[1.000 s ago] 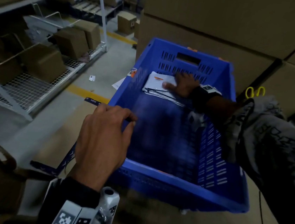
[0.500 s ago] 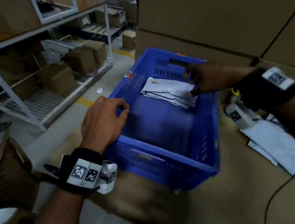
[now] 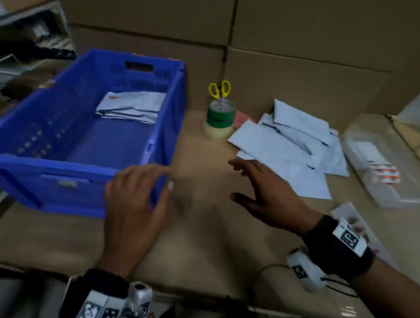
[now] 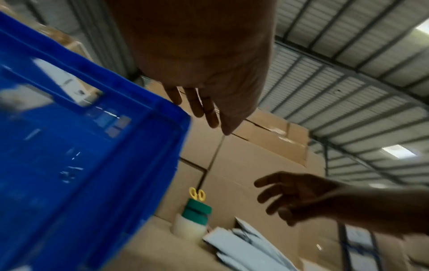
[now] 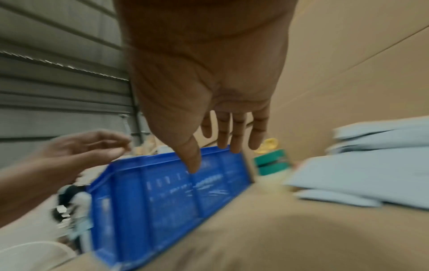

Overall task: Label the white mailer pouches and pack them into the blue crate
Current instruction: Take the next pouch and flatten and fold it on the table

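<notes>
The blue crate (image 3: 46,163) stands on the left of the cardboard table, with a short stack of white mailer pouches (image 3: 131,105) lying at its far end. My left hand (image 3: 139,192) hovers at the crate's near right corner with loose fingers and holds nothing; the left wrist view shows its fingers (image 4: 204,108) just off the rim (image 4: 162,108). My right hand (image 3: 260,188) is spread open and empty above the table, just short of the loose pile of white pouches (image 3: 292,142). The right wrist view shows its straight fingers (image 5: 236,135) and the pile (image 5: 371,174) to the right.
Stacked tape rolls (image 3: 218,118) holding yellow scissors (image 3: 219,89) stand between the crate and the pile. A clear plastic box (image 3: 383,163) with labels sits far right. Big cardboard boxes (image 3: 291,76) wall off the back. Metal shelving (image 3: 23,20) is on the left.
My right hand has come out of the crate, leaving the pouches there, and moved right toward the pile. My left hand has let go of the crate's left rim and shifted to its near right corner.
</notes>
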A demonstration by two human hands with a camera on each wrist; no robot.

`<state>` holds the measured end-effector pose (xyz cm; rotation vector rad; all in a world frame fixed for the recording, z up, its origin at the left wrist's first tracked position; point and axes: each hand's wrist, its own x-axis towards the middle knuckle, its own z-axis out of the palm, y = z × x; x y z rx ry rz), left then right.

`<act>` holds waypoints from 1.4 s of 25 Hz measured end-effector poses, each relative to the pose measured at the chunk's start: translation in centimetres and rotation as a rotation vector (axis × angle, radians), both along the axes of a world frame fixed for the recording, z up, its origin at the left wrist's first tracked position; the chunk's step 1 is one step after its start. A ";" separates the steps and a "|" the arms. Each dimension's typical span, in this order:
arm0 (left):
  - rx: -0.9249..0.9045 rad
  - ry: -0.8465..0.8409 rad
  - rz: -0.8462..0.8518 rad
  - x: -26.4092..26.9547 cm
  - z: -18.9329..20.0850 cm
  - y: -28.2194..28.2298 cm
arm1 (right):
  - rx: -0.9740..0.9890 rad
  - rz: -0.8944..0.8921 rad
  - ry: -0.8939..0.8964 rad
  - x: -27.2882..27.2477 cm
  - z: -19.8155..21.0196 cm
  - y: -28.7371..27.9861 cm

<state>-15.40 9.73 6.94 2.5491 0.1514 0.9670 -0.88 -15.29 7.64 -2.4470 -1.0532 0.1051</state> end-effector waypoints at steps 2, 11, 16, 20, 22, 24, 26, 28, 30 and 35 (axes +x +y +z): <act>0.069 0.168 -0.108 0.7 -2.1 -4.5 | -0.001 -0.144 0.004 2.5 -0.8 -5.0; 0.182 1.270 -0.361 3.7 -9.6 -11.1 | -0.199 -0.429 -0.007 20.8 -3.1 -11.8; 0.112 1.279 -0.320 3.2 -10.2 -11.8 | -0.294 -0.465 0.000 29.7 -2.9 -11.4; 0.064 1.283 -0.333 3.5 -9.9 -11.6 | -0.312 -0.447 0.056 33.5 -3.2 -10.3; 0.052 1.283 -0.323 3.5 -10.0 -11.6 | -0.318 -0.458 0.093 34.8 -4.0 -9.9; 0.056 1.262 -0.307 3.5 -10.1 -11.7 | -0.302 -0.491 0.116 35.4 -4.7 -9.7; 0.057 1.232 -0.290 3.4 -10.1 -11.7 | -0.320 -0.513 0.106 35.7 -4.8 -9.6; 0.040 1.226 -0.284 3.3 -10.1 -11.8 | -0.415 -0.502 0.094 35.4 -4.9 -9.3; 0.037 1.213 -0.278 3.3 -10.0 -11.9 | -0.415 -0.514 0.082 35.1 -5.4 -9.0; 0.025 1.229 -0.290 3.4 -9.9 -11.8 | -0.084 -0.523 -0.146 33.6 -4.7 -9.0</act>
